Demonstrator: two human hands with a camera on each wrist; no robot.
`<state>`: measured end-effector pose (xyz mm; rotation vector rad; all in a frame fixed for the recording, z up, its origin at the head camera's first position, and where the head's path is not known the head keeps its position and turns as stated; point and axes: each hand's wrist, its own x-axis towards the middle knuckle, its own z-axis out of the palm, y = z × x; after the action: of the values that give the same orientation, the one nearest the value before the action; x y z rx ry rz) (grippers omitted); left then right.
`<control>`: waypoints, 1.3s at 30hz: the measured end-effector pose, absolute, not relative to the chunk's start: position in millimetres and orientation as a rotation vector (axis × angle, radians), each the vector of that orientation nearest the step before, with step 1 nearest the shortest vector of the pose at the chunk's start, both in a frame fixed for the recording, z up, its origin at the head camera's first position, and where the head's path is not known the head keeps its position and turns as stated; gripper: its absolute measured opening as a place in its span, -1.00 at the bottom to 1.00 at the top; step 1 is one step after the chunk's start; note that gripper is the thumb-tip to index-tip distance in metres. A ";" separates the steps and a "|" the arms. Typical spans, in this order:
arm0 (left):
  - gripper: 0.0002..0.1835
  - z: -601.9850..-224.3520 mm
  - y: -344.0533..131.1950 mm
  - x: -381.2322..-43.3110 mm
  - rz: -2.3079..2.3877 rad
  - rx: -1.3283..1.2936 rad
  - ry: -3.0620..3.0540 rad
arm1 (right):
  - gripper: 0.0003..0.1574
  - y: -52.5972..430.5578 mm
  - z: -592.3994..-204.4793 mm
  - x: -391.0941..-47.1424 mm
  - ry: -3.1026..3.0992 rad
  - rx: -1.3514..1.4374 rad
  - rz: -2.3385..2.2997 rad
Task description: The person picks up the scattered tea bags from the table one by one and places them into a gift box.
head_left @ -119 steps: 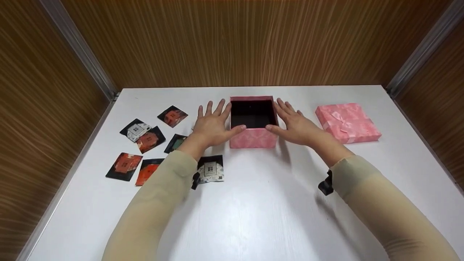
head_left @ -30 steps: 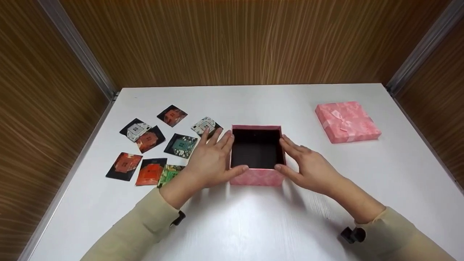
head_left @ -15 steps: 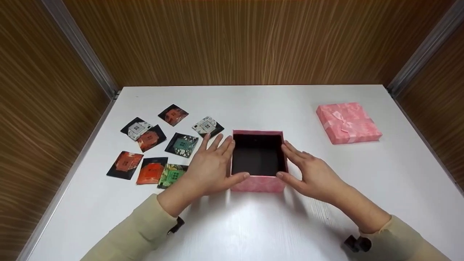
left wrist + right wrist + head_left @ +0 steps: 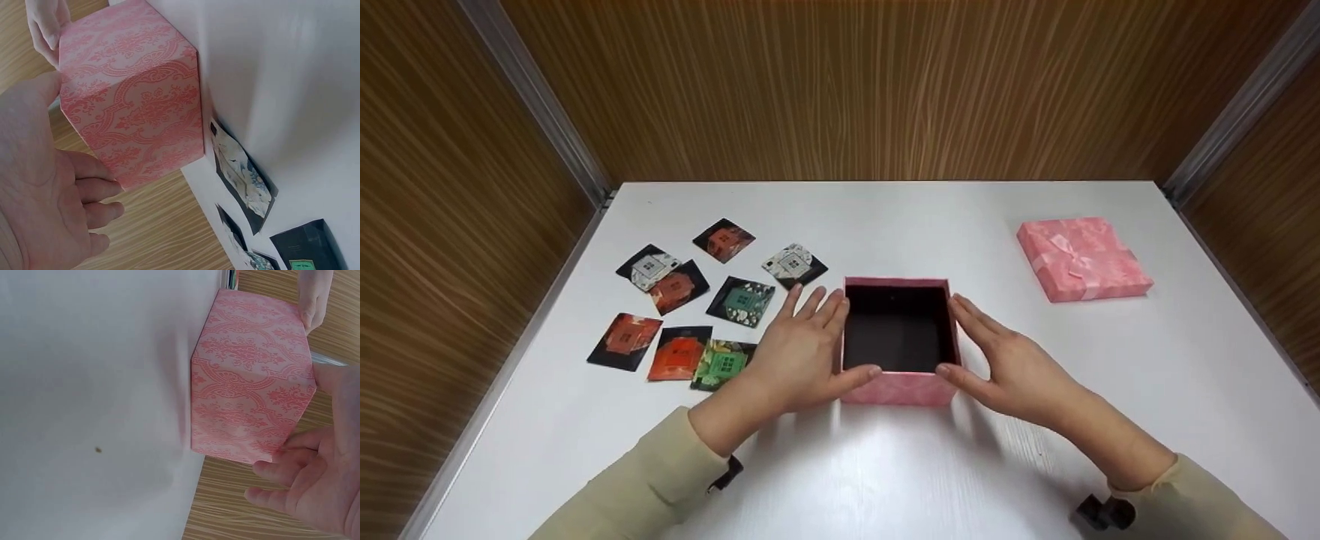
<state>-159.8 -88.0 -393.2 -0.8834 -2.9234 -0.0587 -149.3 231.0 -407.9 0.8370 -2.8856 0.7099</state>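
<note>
An open pink patterned box (image 4: pixel 898 390) with a dark inside stands on the white table, its near and side walls upright. My left hand (image 4: pixel 802 352) lies along its left side with fingers straight, thumb at the near rim. On the opposite side my right hand (image 4: pixel 1024 375) mirrors this, fingertips right at the wall and thumb at the near corner. In the left wrist view the box's floral wall (image 4: pixel 135 107) shows with my left fingertips at its rim. The right wrist view shows my right fingers at the rim of the pink box (image 4: pixel 247 382).
To the left lie several flat square packets, among them a green one (image 4: pixel 724 365), an orange one (image 4: pixel 681 354) and a white-and-black one (image 4: pixel 794 262). A pink lid with a ribbon bow (image 4: pixel 1086 262) rests at the right. Wood-grain panels (image 4: pixel 885 90) enclose the table.
Over the last seconds both hands have brought the box from the back of the table toward me. In the last half second it has shifted slightly nearer. The lid and packets lie as before.
</note>
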 end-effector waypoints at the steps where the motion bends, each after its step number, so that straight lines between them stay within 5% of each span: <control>1: 0.14 -393.8 -87.6 -160.3 -0.064 -0.883 -2.921 | 0.18 232.1 -407.6 -151.0 -2.886 0.839 0.720; 11: 0.15 -395.8 -87.3 -163.0 -0.081 -0.867 -2.919 | 0.53 241.2 -400.7 -186.2 -2.922 1.049 0.576; 39: 0.17 -393.1 -88.1 -162.8 -0.114 -0.875 -2.936 | 0.42 240.2 -410.7 -190.4 -2.894 1.066 0.735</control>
<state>-162.8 -88.1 -393.1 -0.8750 -2.9361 -0.1137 -190.4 240.2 -410.7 1.0661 -2.8939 0.7346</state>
